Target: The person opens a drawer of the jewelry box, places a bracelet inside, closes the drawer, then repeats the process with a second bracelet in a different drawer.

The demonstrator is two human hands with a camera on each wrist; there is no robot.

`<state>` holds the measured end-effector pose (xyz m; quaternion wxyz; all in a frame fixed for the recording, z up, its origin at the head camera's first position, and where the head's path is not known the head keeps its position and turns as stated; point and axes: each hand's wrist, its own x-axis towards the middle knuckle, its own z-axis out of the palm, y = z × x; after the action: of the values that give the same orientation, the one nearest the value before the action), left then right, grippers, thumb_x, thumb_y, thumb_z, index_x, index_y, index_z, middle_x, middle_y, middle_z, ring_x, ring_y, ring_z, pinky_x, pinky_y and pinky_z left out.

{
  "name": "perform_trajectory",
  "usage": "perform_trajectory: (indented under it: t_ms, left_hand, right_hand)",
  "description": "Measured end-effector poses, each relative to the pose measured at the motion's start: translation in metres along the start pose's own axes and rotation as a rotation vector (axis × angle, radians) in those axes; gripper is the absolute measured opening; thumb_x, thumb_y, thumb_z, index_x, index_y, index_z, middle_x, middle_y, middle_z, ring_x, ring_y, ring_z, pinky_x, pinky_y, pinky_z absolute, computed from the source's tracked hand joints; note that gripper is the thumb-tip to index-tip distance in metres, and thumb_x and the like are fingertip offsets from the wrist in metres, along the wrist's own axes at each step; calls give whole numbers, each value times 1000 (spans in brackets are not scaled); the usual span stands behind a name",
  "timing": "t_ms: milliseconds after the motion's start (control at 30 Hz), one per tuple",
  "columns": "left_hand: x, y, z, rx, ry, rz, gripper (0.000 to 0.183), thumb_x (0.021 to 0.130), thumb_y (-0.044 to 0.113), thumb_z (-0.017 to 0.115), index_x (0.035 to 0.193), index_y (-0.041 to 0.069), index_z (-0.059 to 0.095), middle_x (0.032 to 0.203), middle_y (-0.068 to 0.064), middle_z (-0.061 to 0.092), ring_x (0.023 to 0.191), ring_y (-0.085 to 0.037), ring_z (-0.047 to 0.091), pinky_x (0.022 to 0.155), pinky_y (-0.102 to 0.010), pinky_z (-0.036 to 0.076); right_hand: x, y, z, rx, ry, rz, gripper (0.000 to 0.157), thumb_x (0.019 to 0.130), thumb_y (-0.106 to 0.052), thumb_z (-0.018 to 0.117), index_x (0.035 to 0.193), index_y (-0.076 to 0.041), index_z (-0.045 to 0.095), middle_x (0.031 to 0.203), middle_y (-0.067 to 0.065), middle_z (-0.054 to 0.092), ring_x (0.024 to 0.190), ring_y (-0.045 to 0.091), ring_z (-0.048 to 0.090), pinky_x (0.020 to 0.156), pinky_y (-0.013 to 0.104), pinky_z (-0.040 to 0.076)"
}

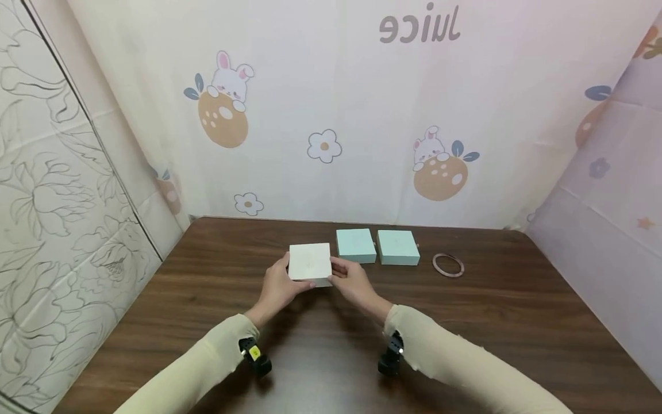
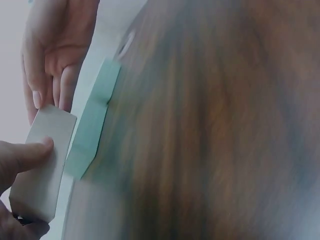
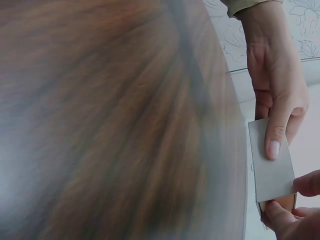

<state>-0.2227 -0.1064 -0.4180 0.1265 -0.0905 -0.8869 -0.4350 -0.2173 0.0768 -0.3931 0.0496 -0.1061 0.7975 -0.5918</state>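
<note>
A small white box (image 1: 309, 261) is held over the table between both hands. My left hand (image 1: 279, 286) grips its left end, and the thumb (image 3: 274, 142) lies along the front side in the right wrist view. At the opposite end is my right hand (image 1: 357, 283), its thumb by the front corner and its fingers curled at the end face. A brown-orange surface (image 3: 286, 203) shows at that end between the right fingertips. In the left wrist view the box (image 2: 44, 160) appears tilted, with the right hand (image 2: 60, 40) above it.
Two mint-green boxes (image 1: 355, 244) (image 1: 398, 246) sit side by side behind and right of the hands, each with a small tab on its right side. A pinkish ring (image 1: 448, 265) lies farther right on the dark wooden table (image 1: 517, 299). A printed curtain (image 1: 331, 190) hangs behind the table.
</note>
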Motion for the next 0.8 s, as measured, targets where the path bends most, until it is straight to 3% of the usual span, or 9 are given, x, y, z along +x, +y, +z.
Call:
perform_trajectory:
  t_ms: [300, 500, 800]
  left_hand:
    - [-23, 22, 26, -85, -66, 95, 77, 70, 15, 86, 133, -7, 48, 117, -19, 61, 104, -28, 59, 85, -43, 48]
    - [-32, 33, 43, -122, -108, 93, 74, 70, 14, 86, 131, -6, 49, 114, -17, 62, 101, -27, 58, 85, -44, 47]
    - [-40, 39, 62, -90, -170, 82, 82, 68, 18, 87, 134, -10, 45, 121, -23, 58, 109, -32, 57, 89, -45, 45]
  right_hand:
    - [-38, 13, -36, 4, 36, -31, 41, 88, 13, 56, 128, 15, 50, 125, 30, 54, 116, 37, 54, 88, 36, 48]
    - [-55, 17, -53, -8, 39, 18, 41, 88, 12, 58, 128, 14, 51, 124, 30, 55, 115, 37, 55, 86, 35, 49]
    - [-73, 26, -68, 10, 55, 107, 40, 87, 12, 59, 126, 14, 51, 122, 29, 57, 113, 37, 56, 85, 35, 50]
